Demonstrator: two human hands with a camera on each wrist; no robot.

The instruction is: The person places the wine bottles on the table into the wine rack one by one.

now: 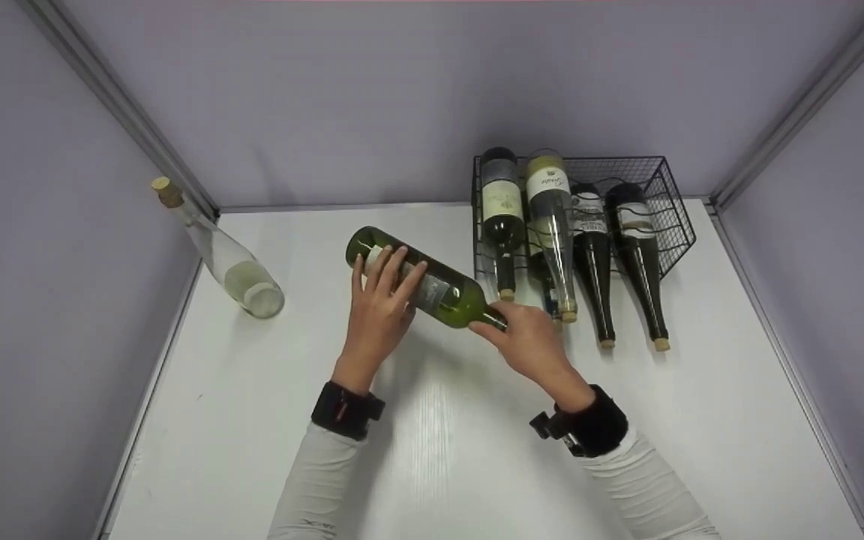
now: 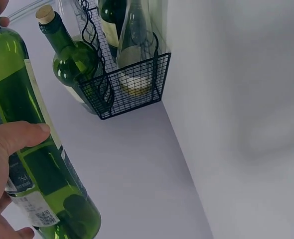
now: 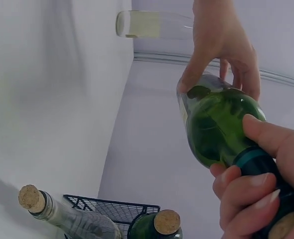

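Note:
Both hands hold a green wine bottle (image 1: 462, 300) tilted above the white table, its neck toward the right. My left hand (image 1: 379, 307) grips the labelled body near the base; in the left wrist view its thumb (image 2: 30, 135) lies across the glass. Around the neck curl the fingers of my right hand (image 1: 528, 337), and a cork (image 3: 285, 226) shows at the mouth in the right wrist view. Just right of that hand, a black wire basket (image 1: 676, 217) holds several corked bottles lying with necks toward me, including a clear one (image 1: 552, 217) on top.
A clear corked bottle (image 1: 233, 259) with a pale label stands upright at the table's far left. Grey-white walls (image 1: 372, 97) enclose the white table (image 1: 432, 450) at the back and both sides. The basket sits against the back wall on the right.

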